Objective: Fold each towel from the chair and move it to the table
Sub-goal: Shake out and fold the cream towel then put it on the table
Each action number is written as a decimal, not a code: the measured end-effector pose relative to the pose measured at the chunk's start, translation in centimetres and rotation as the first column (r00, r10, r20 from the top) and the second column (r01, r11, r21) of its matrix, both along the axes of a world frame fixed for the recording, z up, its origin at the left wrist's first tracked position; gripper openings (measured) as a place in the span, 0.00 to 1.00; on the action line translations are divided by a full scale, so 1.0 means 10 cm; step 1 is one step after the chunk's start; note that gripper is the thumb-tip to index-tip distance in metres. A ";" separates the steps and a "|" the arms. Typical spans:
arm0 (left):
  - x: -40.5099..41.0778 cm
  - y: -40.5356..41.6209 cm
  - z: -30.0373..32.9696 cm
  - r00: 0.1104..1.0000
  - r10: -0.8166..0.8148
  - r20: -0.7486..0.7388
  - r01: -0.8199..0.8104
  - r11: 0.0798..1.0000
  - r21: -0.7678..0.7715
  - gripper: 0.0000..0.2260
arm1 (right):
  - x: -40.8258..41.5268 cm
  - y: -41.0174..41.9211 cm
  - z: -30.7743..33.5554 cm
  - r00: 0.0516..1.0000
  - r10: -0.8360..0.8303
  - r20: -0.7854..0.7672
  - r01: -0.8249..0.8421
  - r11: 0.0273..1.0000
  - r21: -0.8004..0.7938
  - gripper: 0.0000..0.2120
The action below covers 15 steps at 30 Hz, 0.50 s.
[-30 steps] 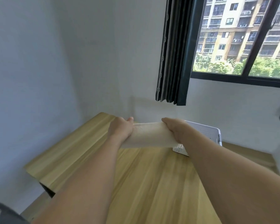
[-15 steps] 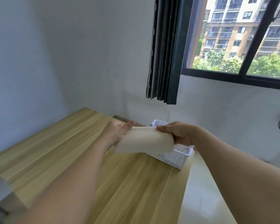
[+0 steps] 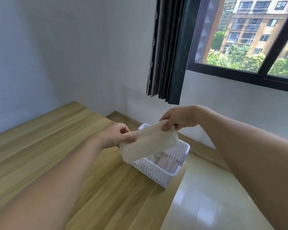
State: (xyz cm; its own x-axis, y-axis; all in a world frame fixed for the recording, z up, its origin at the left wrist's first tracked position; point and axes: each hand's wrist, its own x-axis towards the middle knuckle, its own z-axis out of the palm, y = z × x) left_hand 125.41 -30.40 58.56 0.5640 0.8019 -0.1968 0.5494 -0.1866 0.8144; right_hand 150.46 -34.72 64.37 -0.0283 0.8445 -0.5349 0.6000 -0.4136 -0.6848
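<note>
Here, a folded cream towel (image 3: 148, 143) is held in the air above a white perforated basket (image 3: 158, 171) at the wooden tabletop's (image 3: 40, 146) edge. Left hand (image 3: 114, 136) grip pinches its lower left end; right hand (image 3: 178, 119) grip pinches its upper right edge. Folded cloths (image 3: 165, 161) lie inside the basket.

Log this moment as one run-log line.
left hand: grips towel | right hand: pinches towel | towel: folded, above basket | basket: on table
</note>
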 end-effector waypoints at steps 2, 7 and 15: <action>0.35 0.21 -0.19 0.985 -0.012 -0.174 0.025 0.997 0.073 0.13 | 0.20 0.42 -0.17 0.944 0.178 0.278 -0.191 0.981 0.023 0.17; 1.20 0.51 -0.85 0.921 -0.019 -0.388 0.018 1.000 -0.006 0.10 | 0.64 1.17 -0.90 0.630 0.398 0.667 -0.484 0.873 -0.063 0.18; 1.81 0.74 -1.82 0.797 -0.170 -0.580 0.039 0.972 -0.231 0.09 | 0.96 1.39 -2.14 0.441 0.617 0.652 -0.655 0.718 -0.236 0.15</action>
